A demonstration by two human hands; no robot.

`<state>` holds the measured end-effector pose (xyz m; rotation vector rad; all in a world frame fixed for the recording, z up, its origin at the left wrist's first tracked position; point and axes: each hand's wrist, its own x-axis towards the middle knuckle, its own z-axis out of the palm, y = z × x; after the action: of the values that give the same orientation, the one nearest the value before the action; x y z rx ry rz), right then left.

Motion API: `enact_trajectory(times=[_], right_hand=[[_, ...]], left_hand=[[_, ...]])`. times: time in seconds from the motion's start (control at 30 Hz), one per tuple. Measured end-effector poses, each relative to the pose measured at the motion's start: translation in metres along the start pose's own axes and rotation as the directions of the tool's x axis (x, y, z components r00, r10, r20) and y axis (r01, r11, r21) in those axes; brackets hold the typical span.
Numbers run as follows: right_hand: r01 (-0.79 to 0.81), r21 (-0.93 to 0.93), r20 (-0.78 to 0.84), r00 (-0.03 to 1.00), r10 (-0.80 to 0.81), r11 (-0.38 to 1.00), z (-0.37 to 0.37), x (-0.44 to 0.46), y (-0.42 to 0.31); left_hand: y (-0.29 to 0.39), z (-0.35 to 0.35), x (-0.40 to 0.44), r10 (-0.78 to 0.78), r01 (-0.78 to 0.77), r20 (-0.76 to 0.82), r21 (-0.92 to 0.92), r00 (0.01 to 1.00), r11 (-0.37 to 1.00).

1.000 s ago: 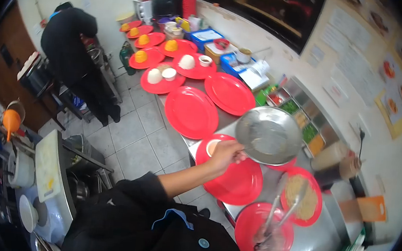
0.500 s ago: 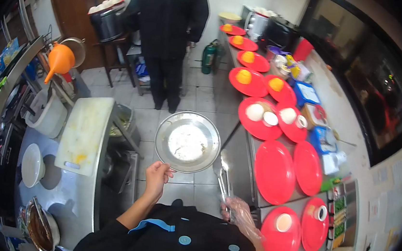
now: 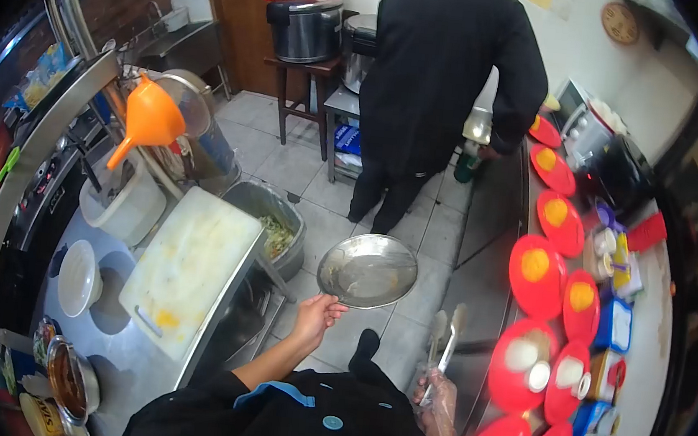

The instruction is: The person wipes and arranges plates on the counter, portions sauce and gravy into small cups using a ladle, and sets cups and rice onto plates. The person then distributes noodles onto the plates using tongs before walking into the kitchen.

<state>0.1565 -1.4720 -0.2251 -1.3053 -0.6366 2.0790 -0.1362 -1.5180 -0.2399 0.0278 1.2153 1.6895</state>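
Note:
My left hand [image 3: 316,320] pinches the rim of a round metal bowl [image 3: 367,272], which is tilted and shows only some residue inside. In my gloved right hand [image 3: 437,403] is a pair of metal tongs [image 3: 444,345], tips pointing up and slightly apart, with nothing between them. To the right of the tongs, red plates [image 3: 533,274] line the steel counter. Several plates carry a mound of yellow rice [image 3: 534,265]; nearer ones hold a white mound [image 3: 521,352] and a small white cup [image 3: 539,376].
A co-worker in black [image 3: 454,85] stands ahead, back turned. On the left are a white cutting board [image 3: 193,262], a white bowl [image 3: 80,279], an orange funnel [image 3: 150,119] and a pot of brown sauce [image 3: 69,380]. A grey bin [image 3: 292,238] with scraps stands beside the board.
My view has swung left and moved forward, bringing the bin and co-worker closer. The bowl now tilts more. Both hands keep their holds; the co-worker has shifted toward the right counter.

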Motion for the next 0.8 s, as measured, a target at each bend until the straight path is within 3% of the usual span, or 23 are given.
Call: enact_trajectory(times=[0.07, 0.1, 0.2, 0.27, 0.3, 0.4, 0.47, 0.5, 0.57, 0.63, 0.8], right_hand=[[-0.074, 0.006, 0.019, 0.997, 0.074, 0.997, 0.019, 0.052, -0.030], [-0.053, -0.010, 0.115, 0.992, 0.054, 0.999, 0.027, 0.077, -0.046], [-0.025, -0.221, 0.245, 0.966, 0.080, 0.975, 0.083, 0.146, -0.104], [0.150, -0.529, 0.400, 0.912, 0.090, 0.835, 0.136, 0.188, -0.145], [0.145, -0.554, 0.415, 0.902, 0.121, 0.820, 0.165, 0.205, -0.162], [0.147, -0.502, 0.554, 0.811, 0.187, 0.853, 0.258, 0.265, -0.202], [0.250, -0.477, 0.687, 0.704, 0.180, 0.843, 0.311, 0.315, -0.209], [0.243, -0.482, 0.687, 0.701, 0.191, 0.842, 0.338, 0.335, -0.211], [0.370, -0.401, 0.773, 0.628, 0.093, 0.838, 0.398, 0.371, -0.220], [0.296, -0.380, 0.752, 0.650, 0.107, 0.876, 0.447, 0.415, -0.219], [0.417, -0.559, 0.741, 0.639, 0.207, 0.717, 0.544, 0.490, -0.216]], left_hand=[[0.018, 0.014, 0.034, 0.039, -0.040, -0.067, -0.008, 0.997, 0.999], [0.030, 0.019, 0.049, 0.060, -0.062, -0.078, -0.020, 0.995, 0.998], [0.067, 0.027, 0.089, 0.188, -0.196, -0.261, -0.005, 0.947, 0.981], [0.088, 0.026, 0.107, 0.262, -0.275, -0.355, 0.012, 0.898, 0.961], [0.098, 0.026, 0.115, 0.336, -0.349, -0.408, 0.044, 0.849, 0.936], [0.137, 0.019, 0.146, 0.420, -0.411, -0.527, 0.142, 0.738, 0.900], [0.156, 0.005, 0.181, 0.448, -0.433, -0.592, 0.179, 0.669, 0.883], [0.163, -0.004, 0.199, 0.444, -0.430, -0.602, 0.179, 0.664, 0.885], [0.186, -0.020, 0.248, 0.451, -0.472, -0.629, 0.148, 0.633, 0.869], [0.206, -0.038, 0.305, 0.444, -0.472, -0.685, 0.164, 0.578, 0.867], [0.239, -0.083, 0.441, 0.441, -0.509, -0.749, 0.161, 0.495, 0.845]])
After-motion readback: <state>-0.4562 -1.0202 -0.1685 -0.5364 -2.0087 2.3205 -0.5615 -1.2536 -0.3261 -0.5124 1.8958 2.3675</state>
